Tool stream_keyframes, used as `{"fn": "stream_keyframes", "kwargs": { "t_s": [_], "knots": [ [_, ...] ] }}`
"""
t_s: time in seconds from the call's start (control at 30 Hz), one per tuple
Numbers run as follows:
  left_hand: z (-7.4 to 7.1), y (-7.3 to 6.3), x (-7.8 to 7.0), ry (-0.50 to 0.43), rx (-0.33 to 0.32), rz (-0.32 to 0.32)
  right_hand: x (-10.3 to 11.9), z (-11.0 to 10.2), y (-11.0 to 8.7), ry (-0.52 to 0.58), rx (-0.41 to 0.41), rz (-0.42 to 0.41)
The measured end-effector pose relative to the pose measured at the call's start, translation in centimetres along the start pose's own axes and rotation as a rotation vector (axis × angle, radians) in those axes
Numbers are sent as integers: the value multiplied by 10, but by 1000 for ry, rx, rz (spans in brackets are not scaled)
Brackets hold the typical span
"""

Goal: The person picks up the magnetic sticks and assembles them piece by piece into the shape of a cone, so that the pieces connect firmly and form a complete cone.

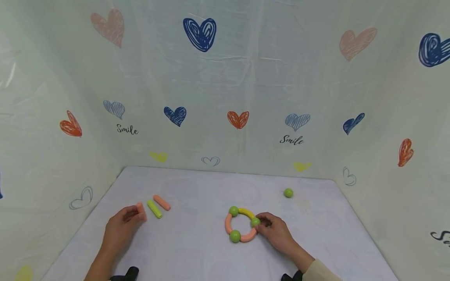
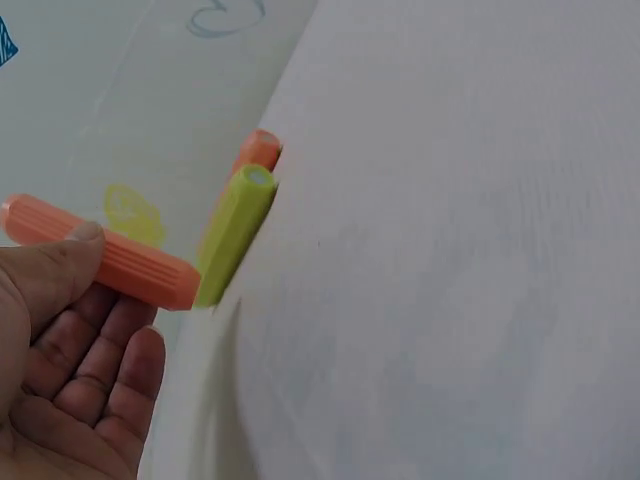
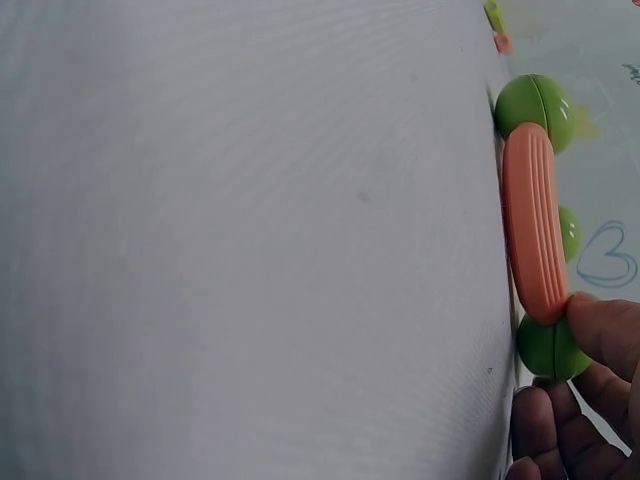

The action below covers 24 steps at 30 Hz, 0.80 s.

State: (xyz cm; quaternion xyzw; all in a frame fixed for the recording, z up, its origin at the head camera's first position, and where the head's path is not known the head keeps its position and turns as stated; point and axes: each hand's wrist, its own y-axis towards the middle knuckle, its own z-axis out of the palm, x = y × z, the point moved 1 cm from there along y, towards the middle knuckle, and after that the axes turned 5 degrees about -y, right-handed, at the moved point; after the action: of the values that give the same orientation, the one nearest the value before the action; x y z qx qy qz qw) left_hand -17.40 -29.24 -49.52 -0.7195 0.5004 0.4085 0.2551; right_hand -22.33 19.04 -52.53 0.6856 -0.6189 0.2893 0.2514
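My left hand point(image 1: 119, 229) pinches an orange ridged stick point(image 2: 110, 255) between thumb and fingers at the left of the table. Right beside it lie a yellow-green stick point(image 1: 154, 209) and a second orange stick point(image 1: 162, 202). Near the table's middle is a toy ring made of green balls, a yellow curved piece point(image 1: 247, 212) and orange curved pieces point(image 1: 228, 223). With thumb and fingers my right hand point(image 1: 277, 233) grips the green ball point(image 1: 255, 222) on the ring's right side. In the right wrist view, an orange curved piece point(image 3: 535, 225) joins two of the balls.
A loose green ball point(image 1: 288, 192) lies toward the back right of the white table point(image 1: 197, 249). Behind and at both sides hangs a pale curtain point(image 1: 225, 78) printed with hearts. Dark straps point(image 1: 126, 274) show at the wrists.
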Motion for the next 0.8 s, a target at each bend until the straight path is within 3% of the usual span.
{"fn": "stream_keyframes", "kwargs": {
  "t_s": [0.2, 0.37, 0.63, 0.8],
  "knots": [
    [11, 4, -18, -76, 68, 49, 1, 1, 1, -4, -3, 8],
    [29, 3, -40, -135, 114, 99, 3, 1, 1, -11, 5, 4],
    [79, -3, -81, -185, 171, 222, 10, 3, 2, -4, 24, -8],
    [115, -9, -105, -215, 216, 243, 11, 5, 4, -17, 23, -15]
  ]
}}
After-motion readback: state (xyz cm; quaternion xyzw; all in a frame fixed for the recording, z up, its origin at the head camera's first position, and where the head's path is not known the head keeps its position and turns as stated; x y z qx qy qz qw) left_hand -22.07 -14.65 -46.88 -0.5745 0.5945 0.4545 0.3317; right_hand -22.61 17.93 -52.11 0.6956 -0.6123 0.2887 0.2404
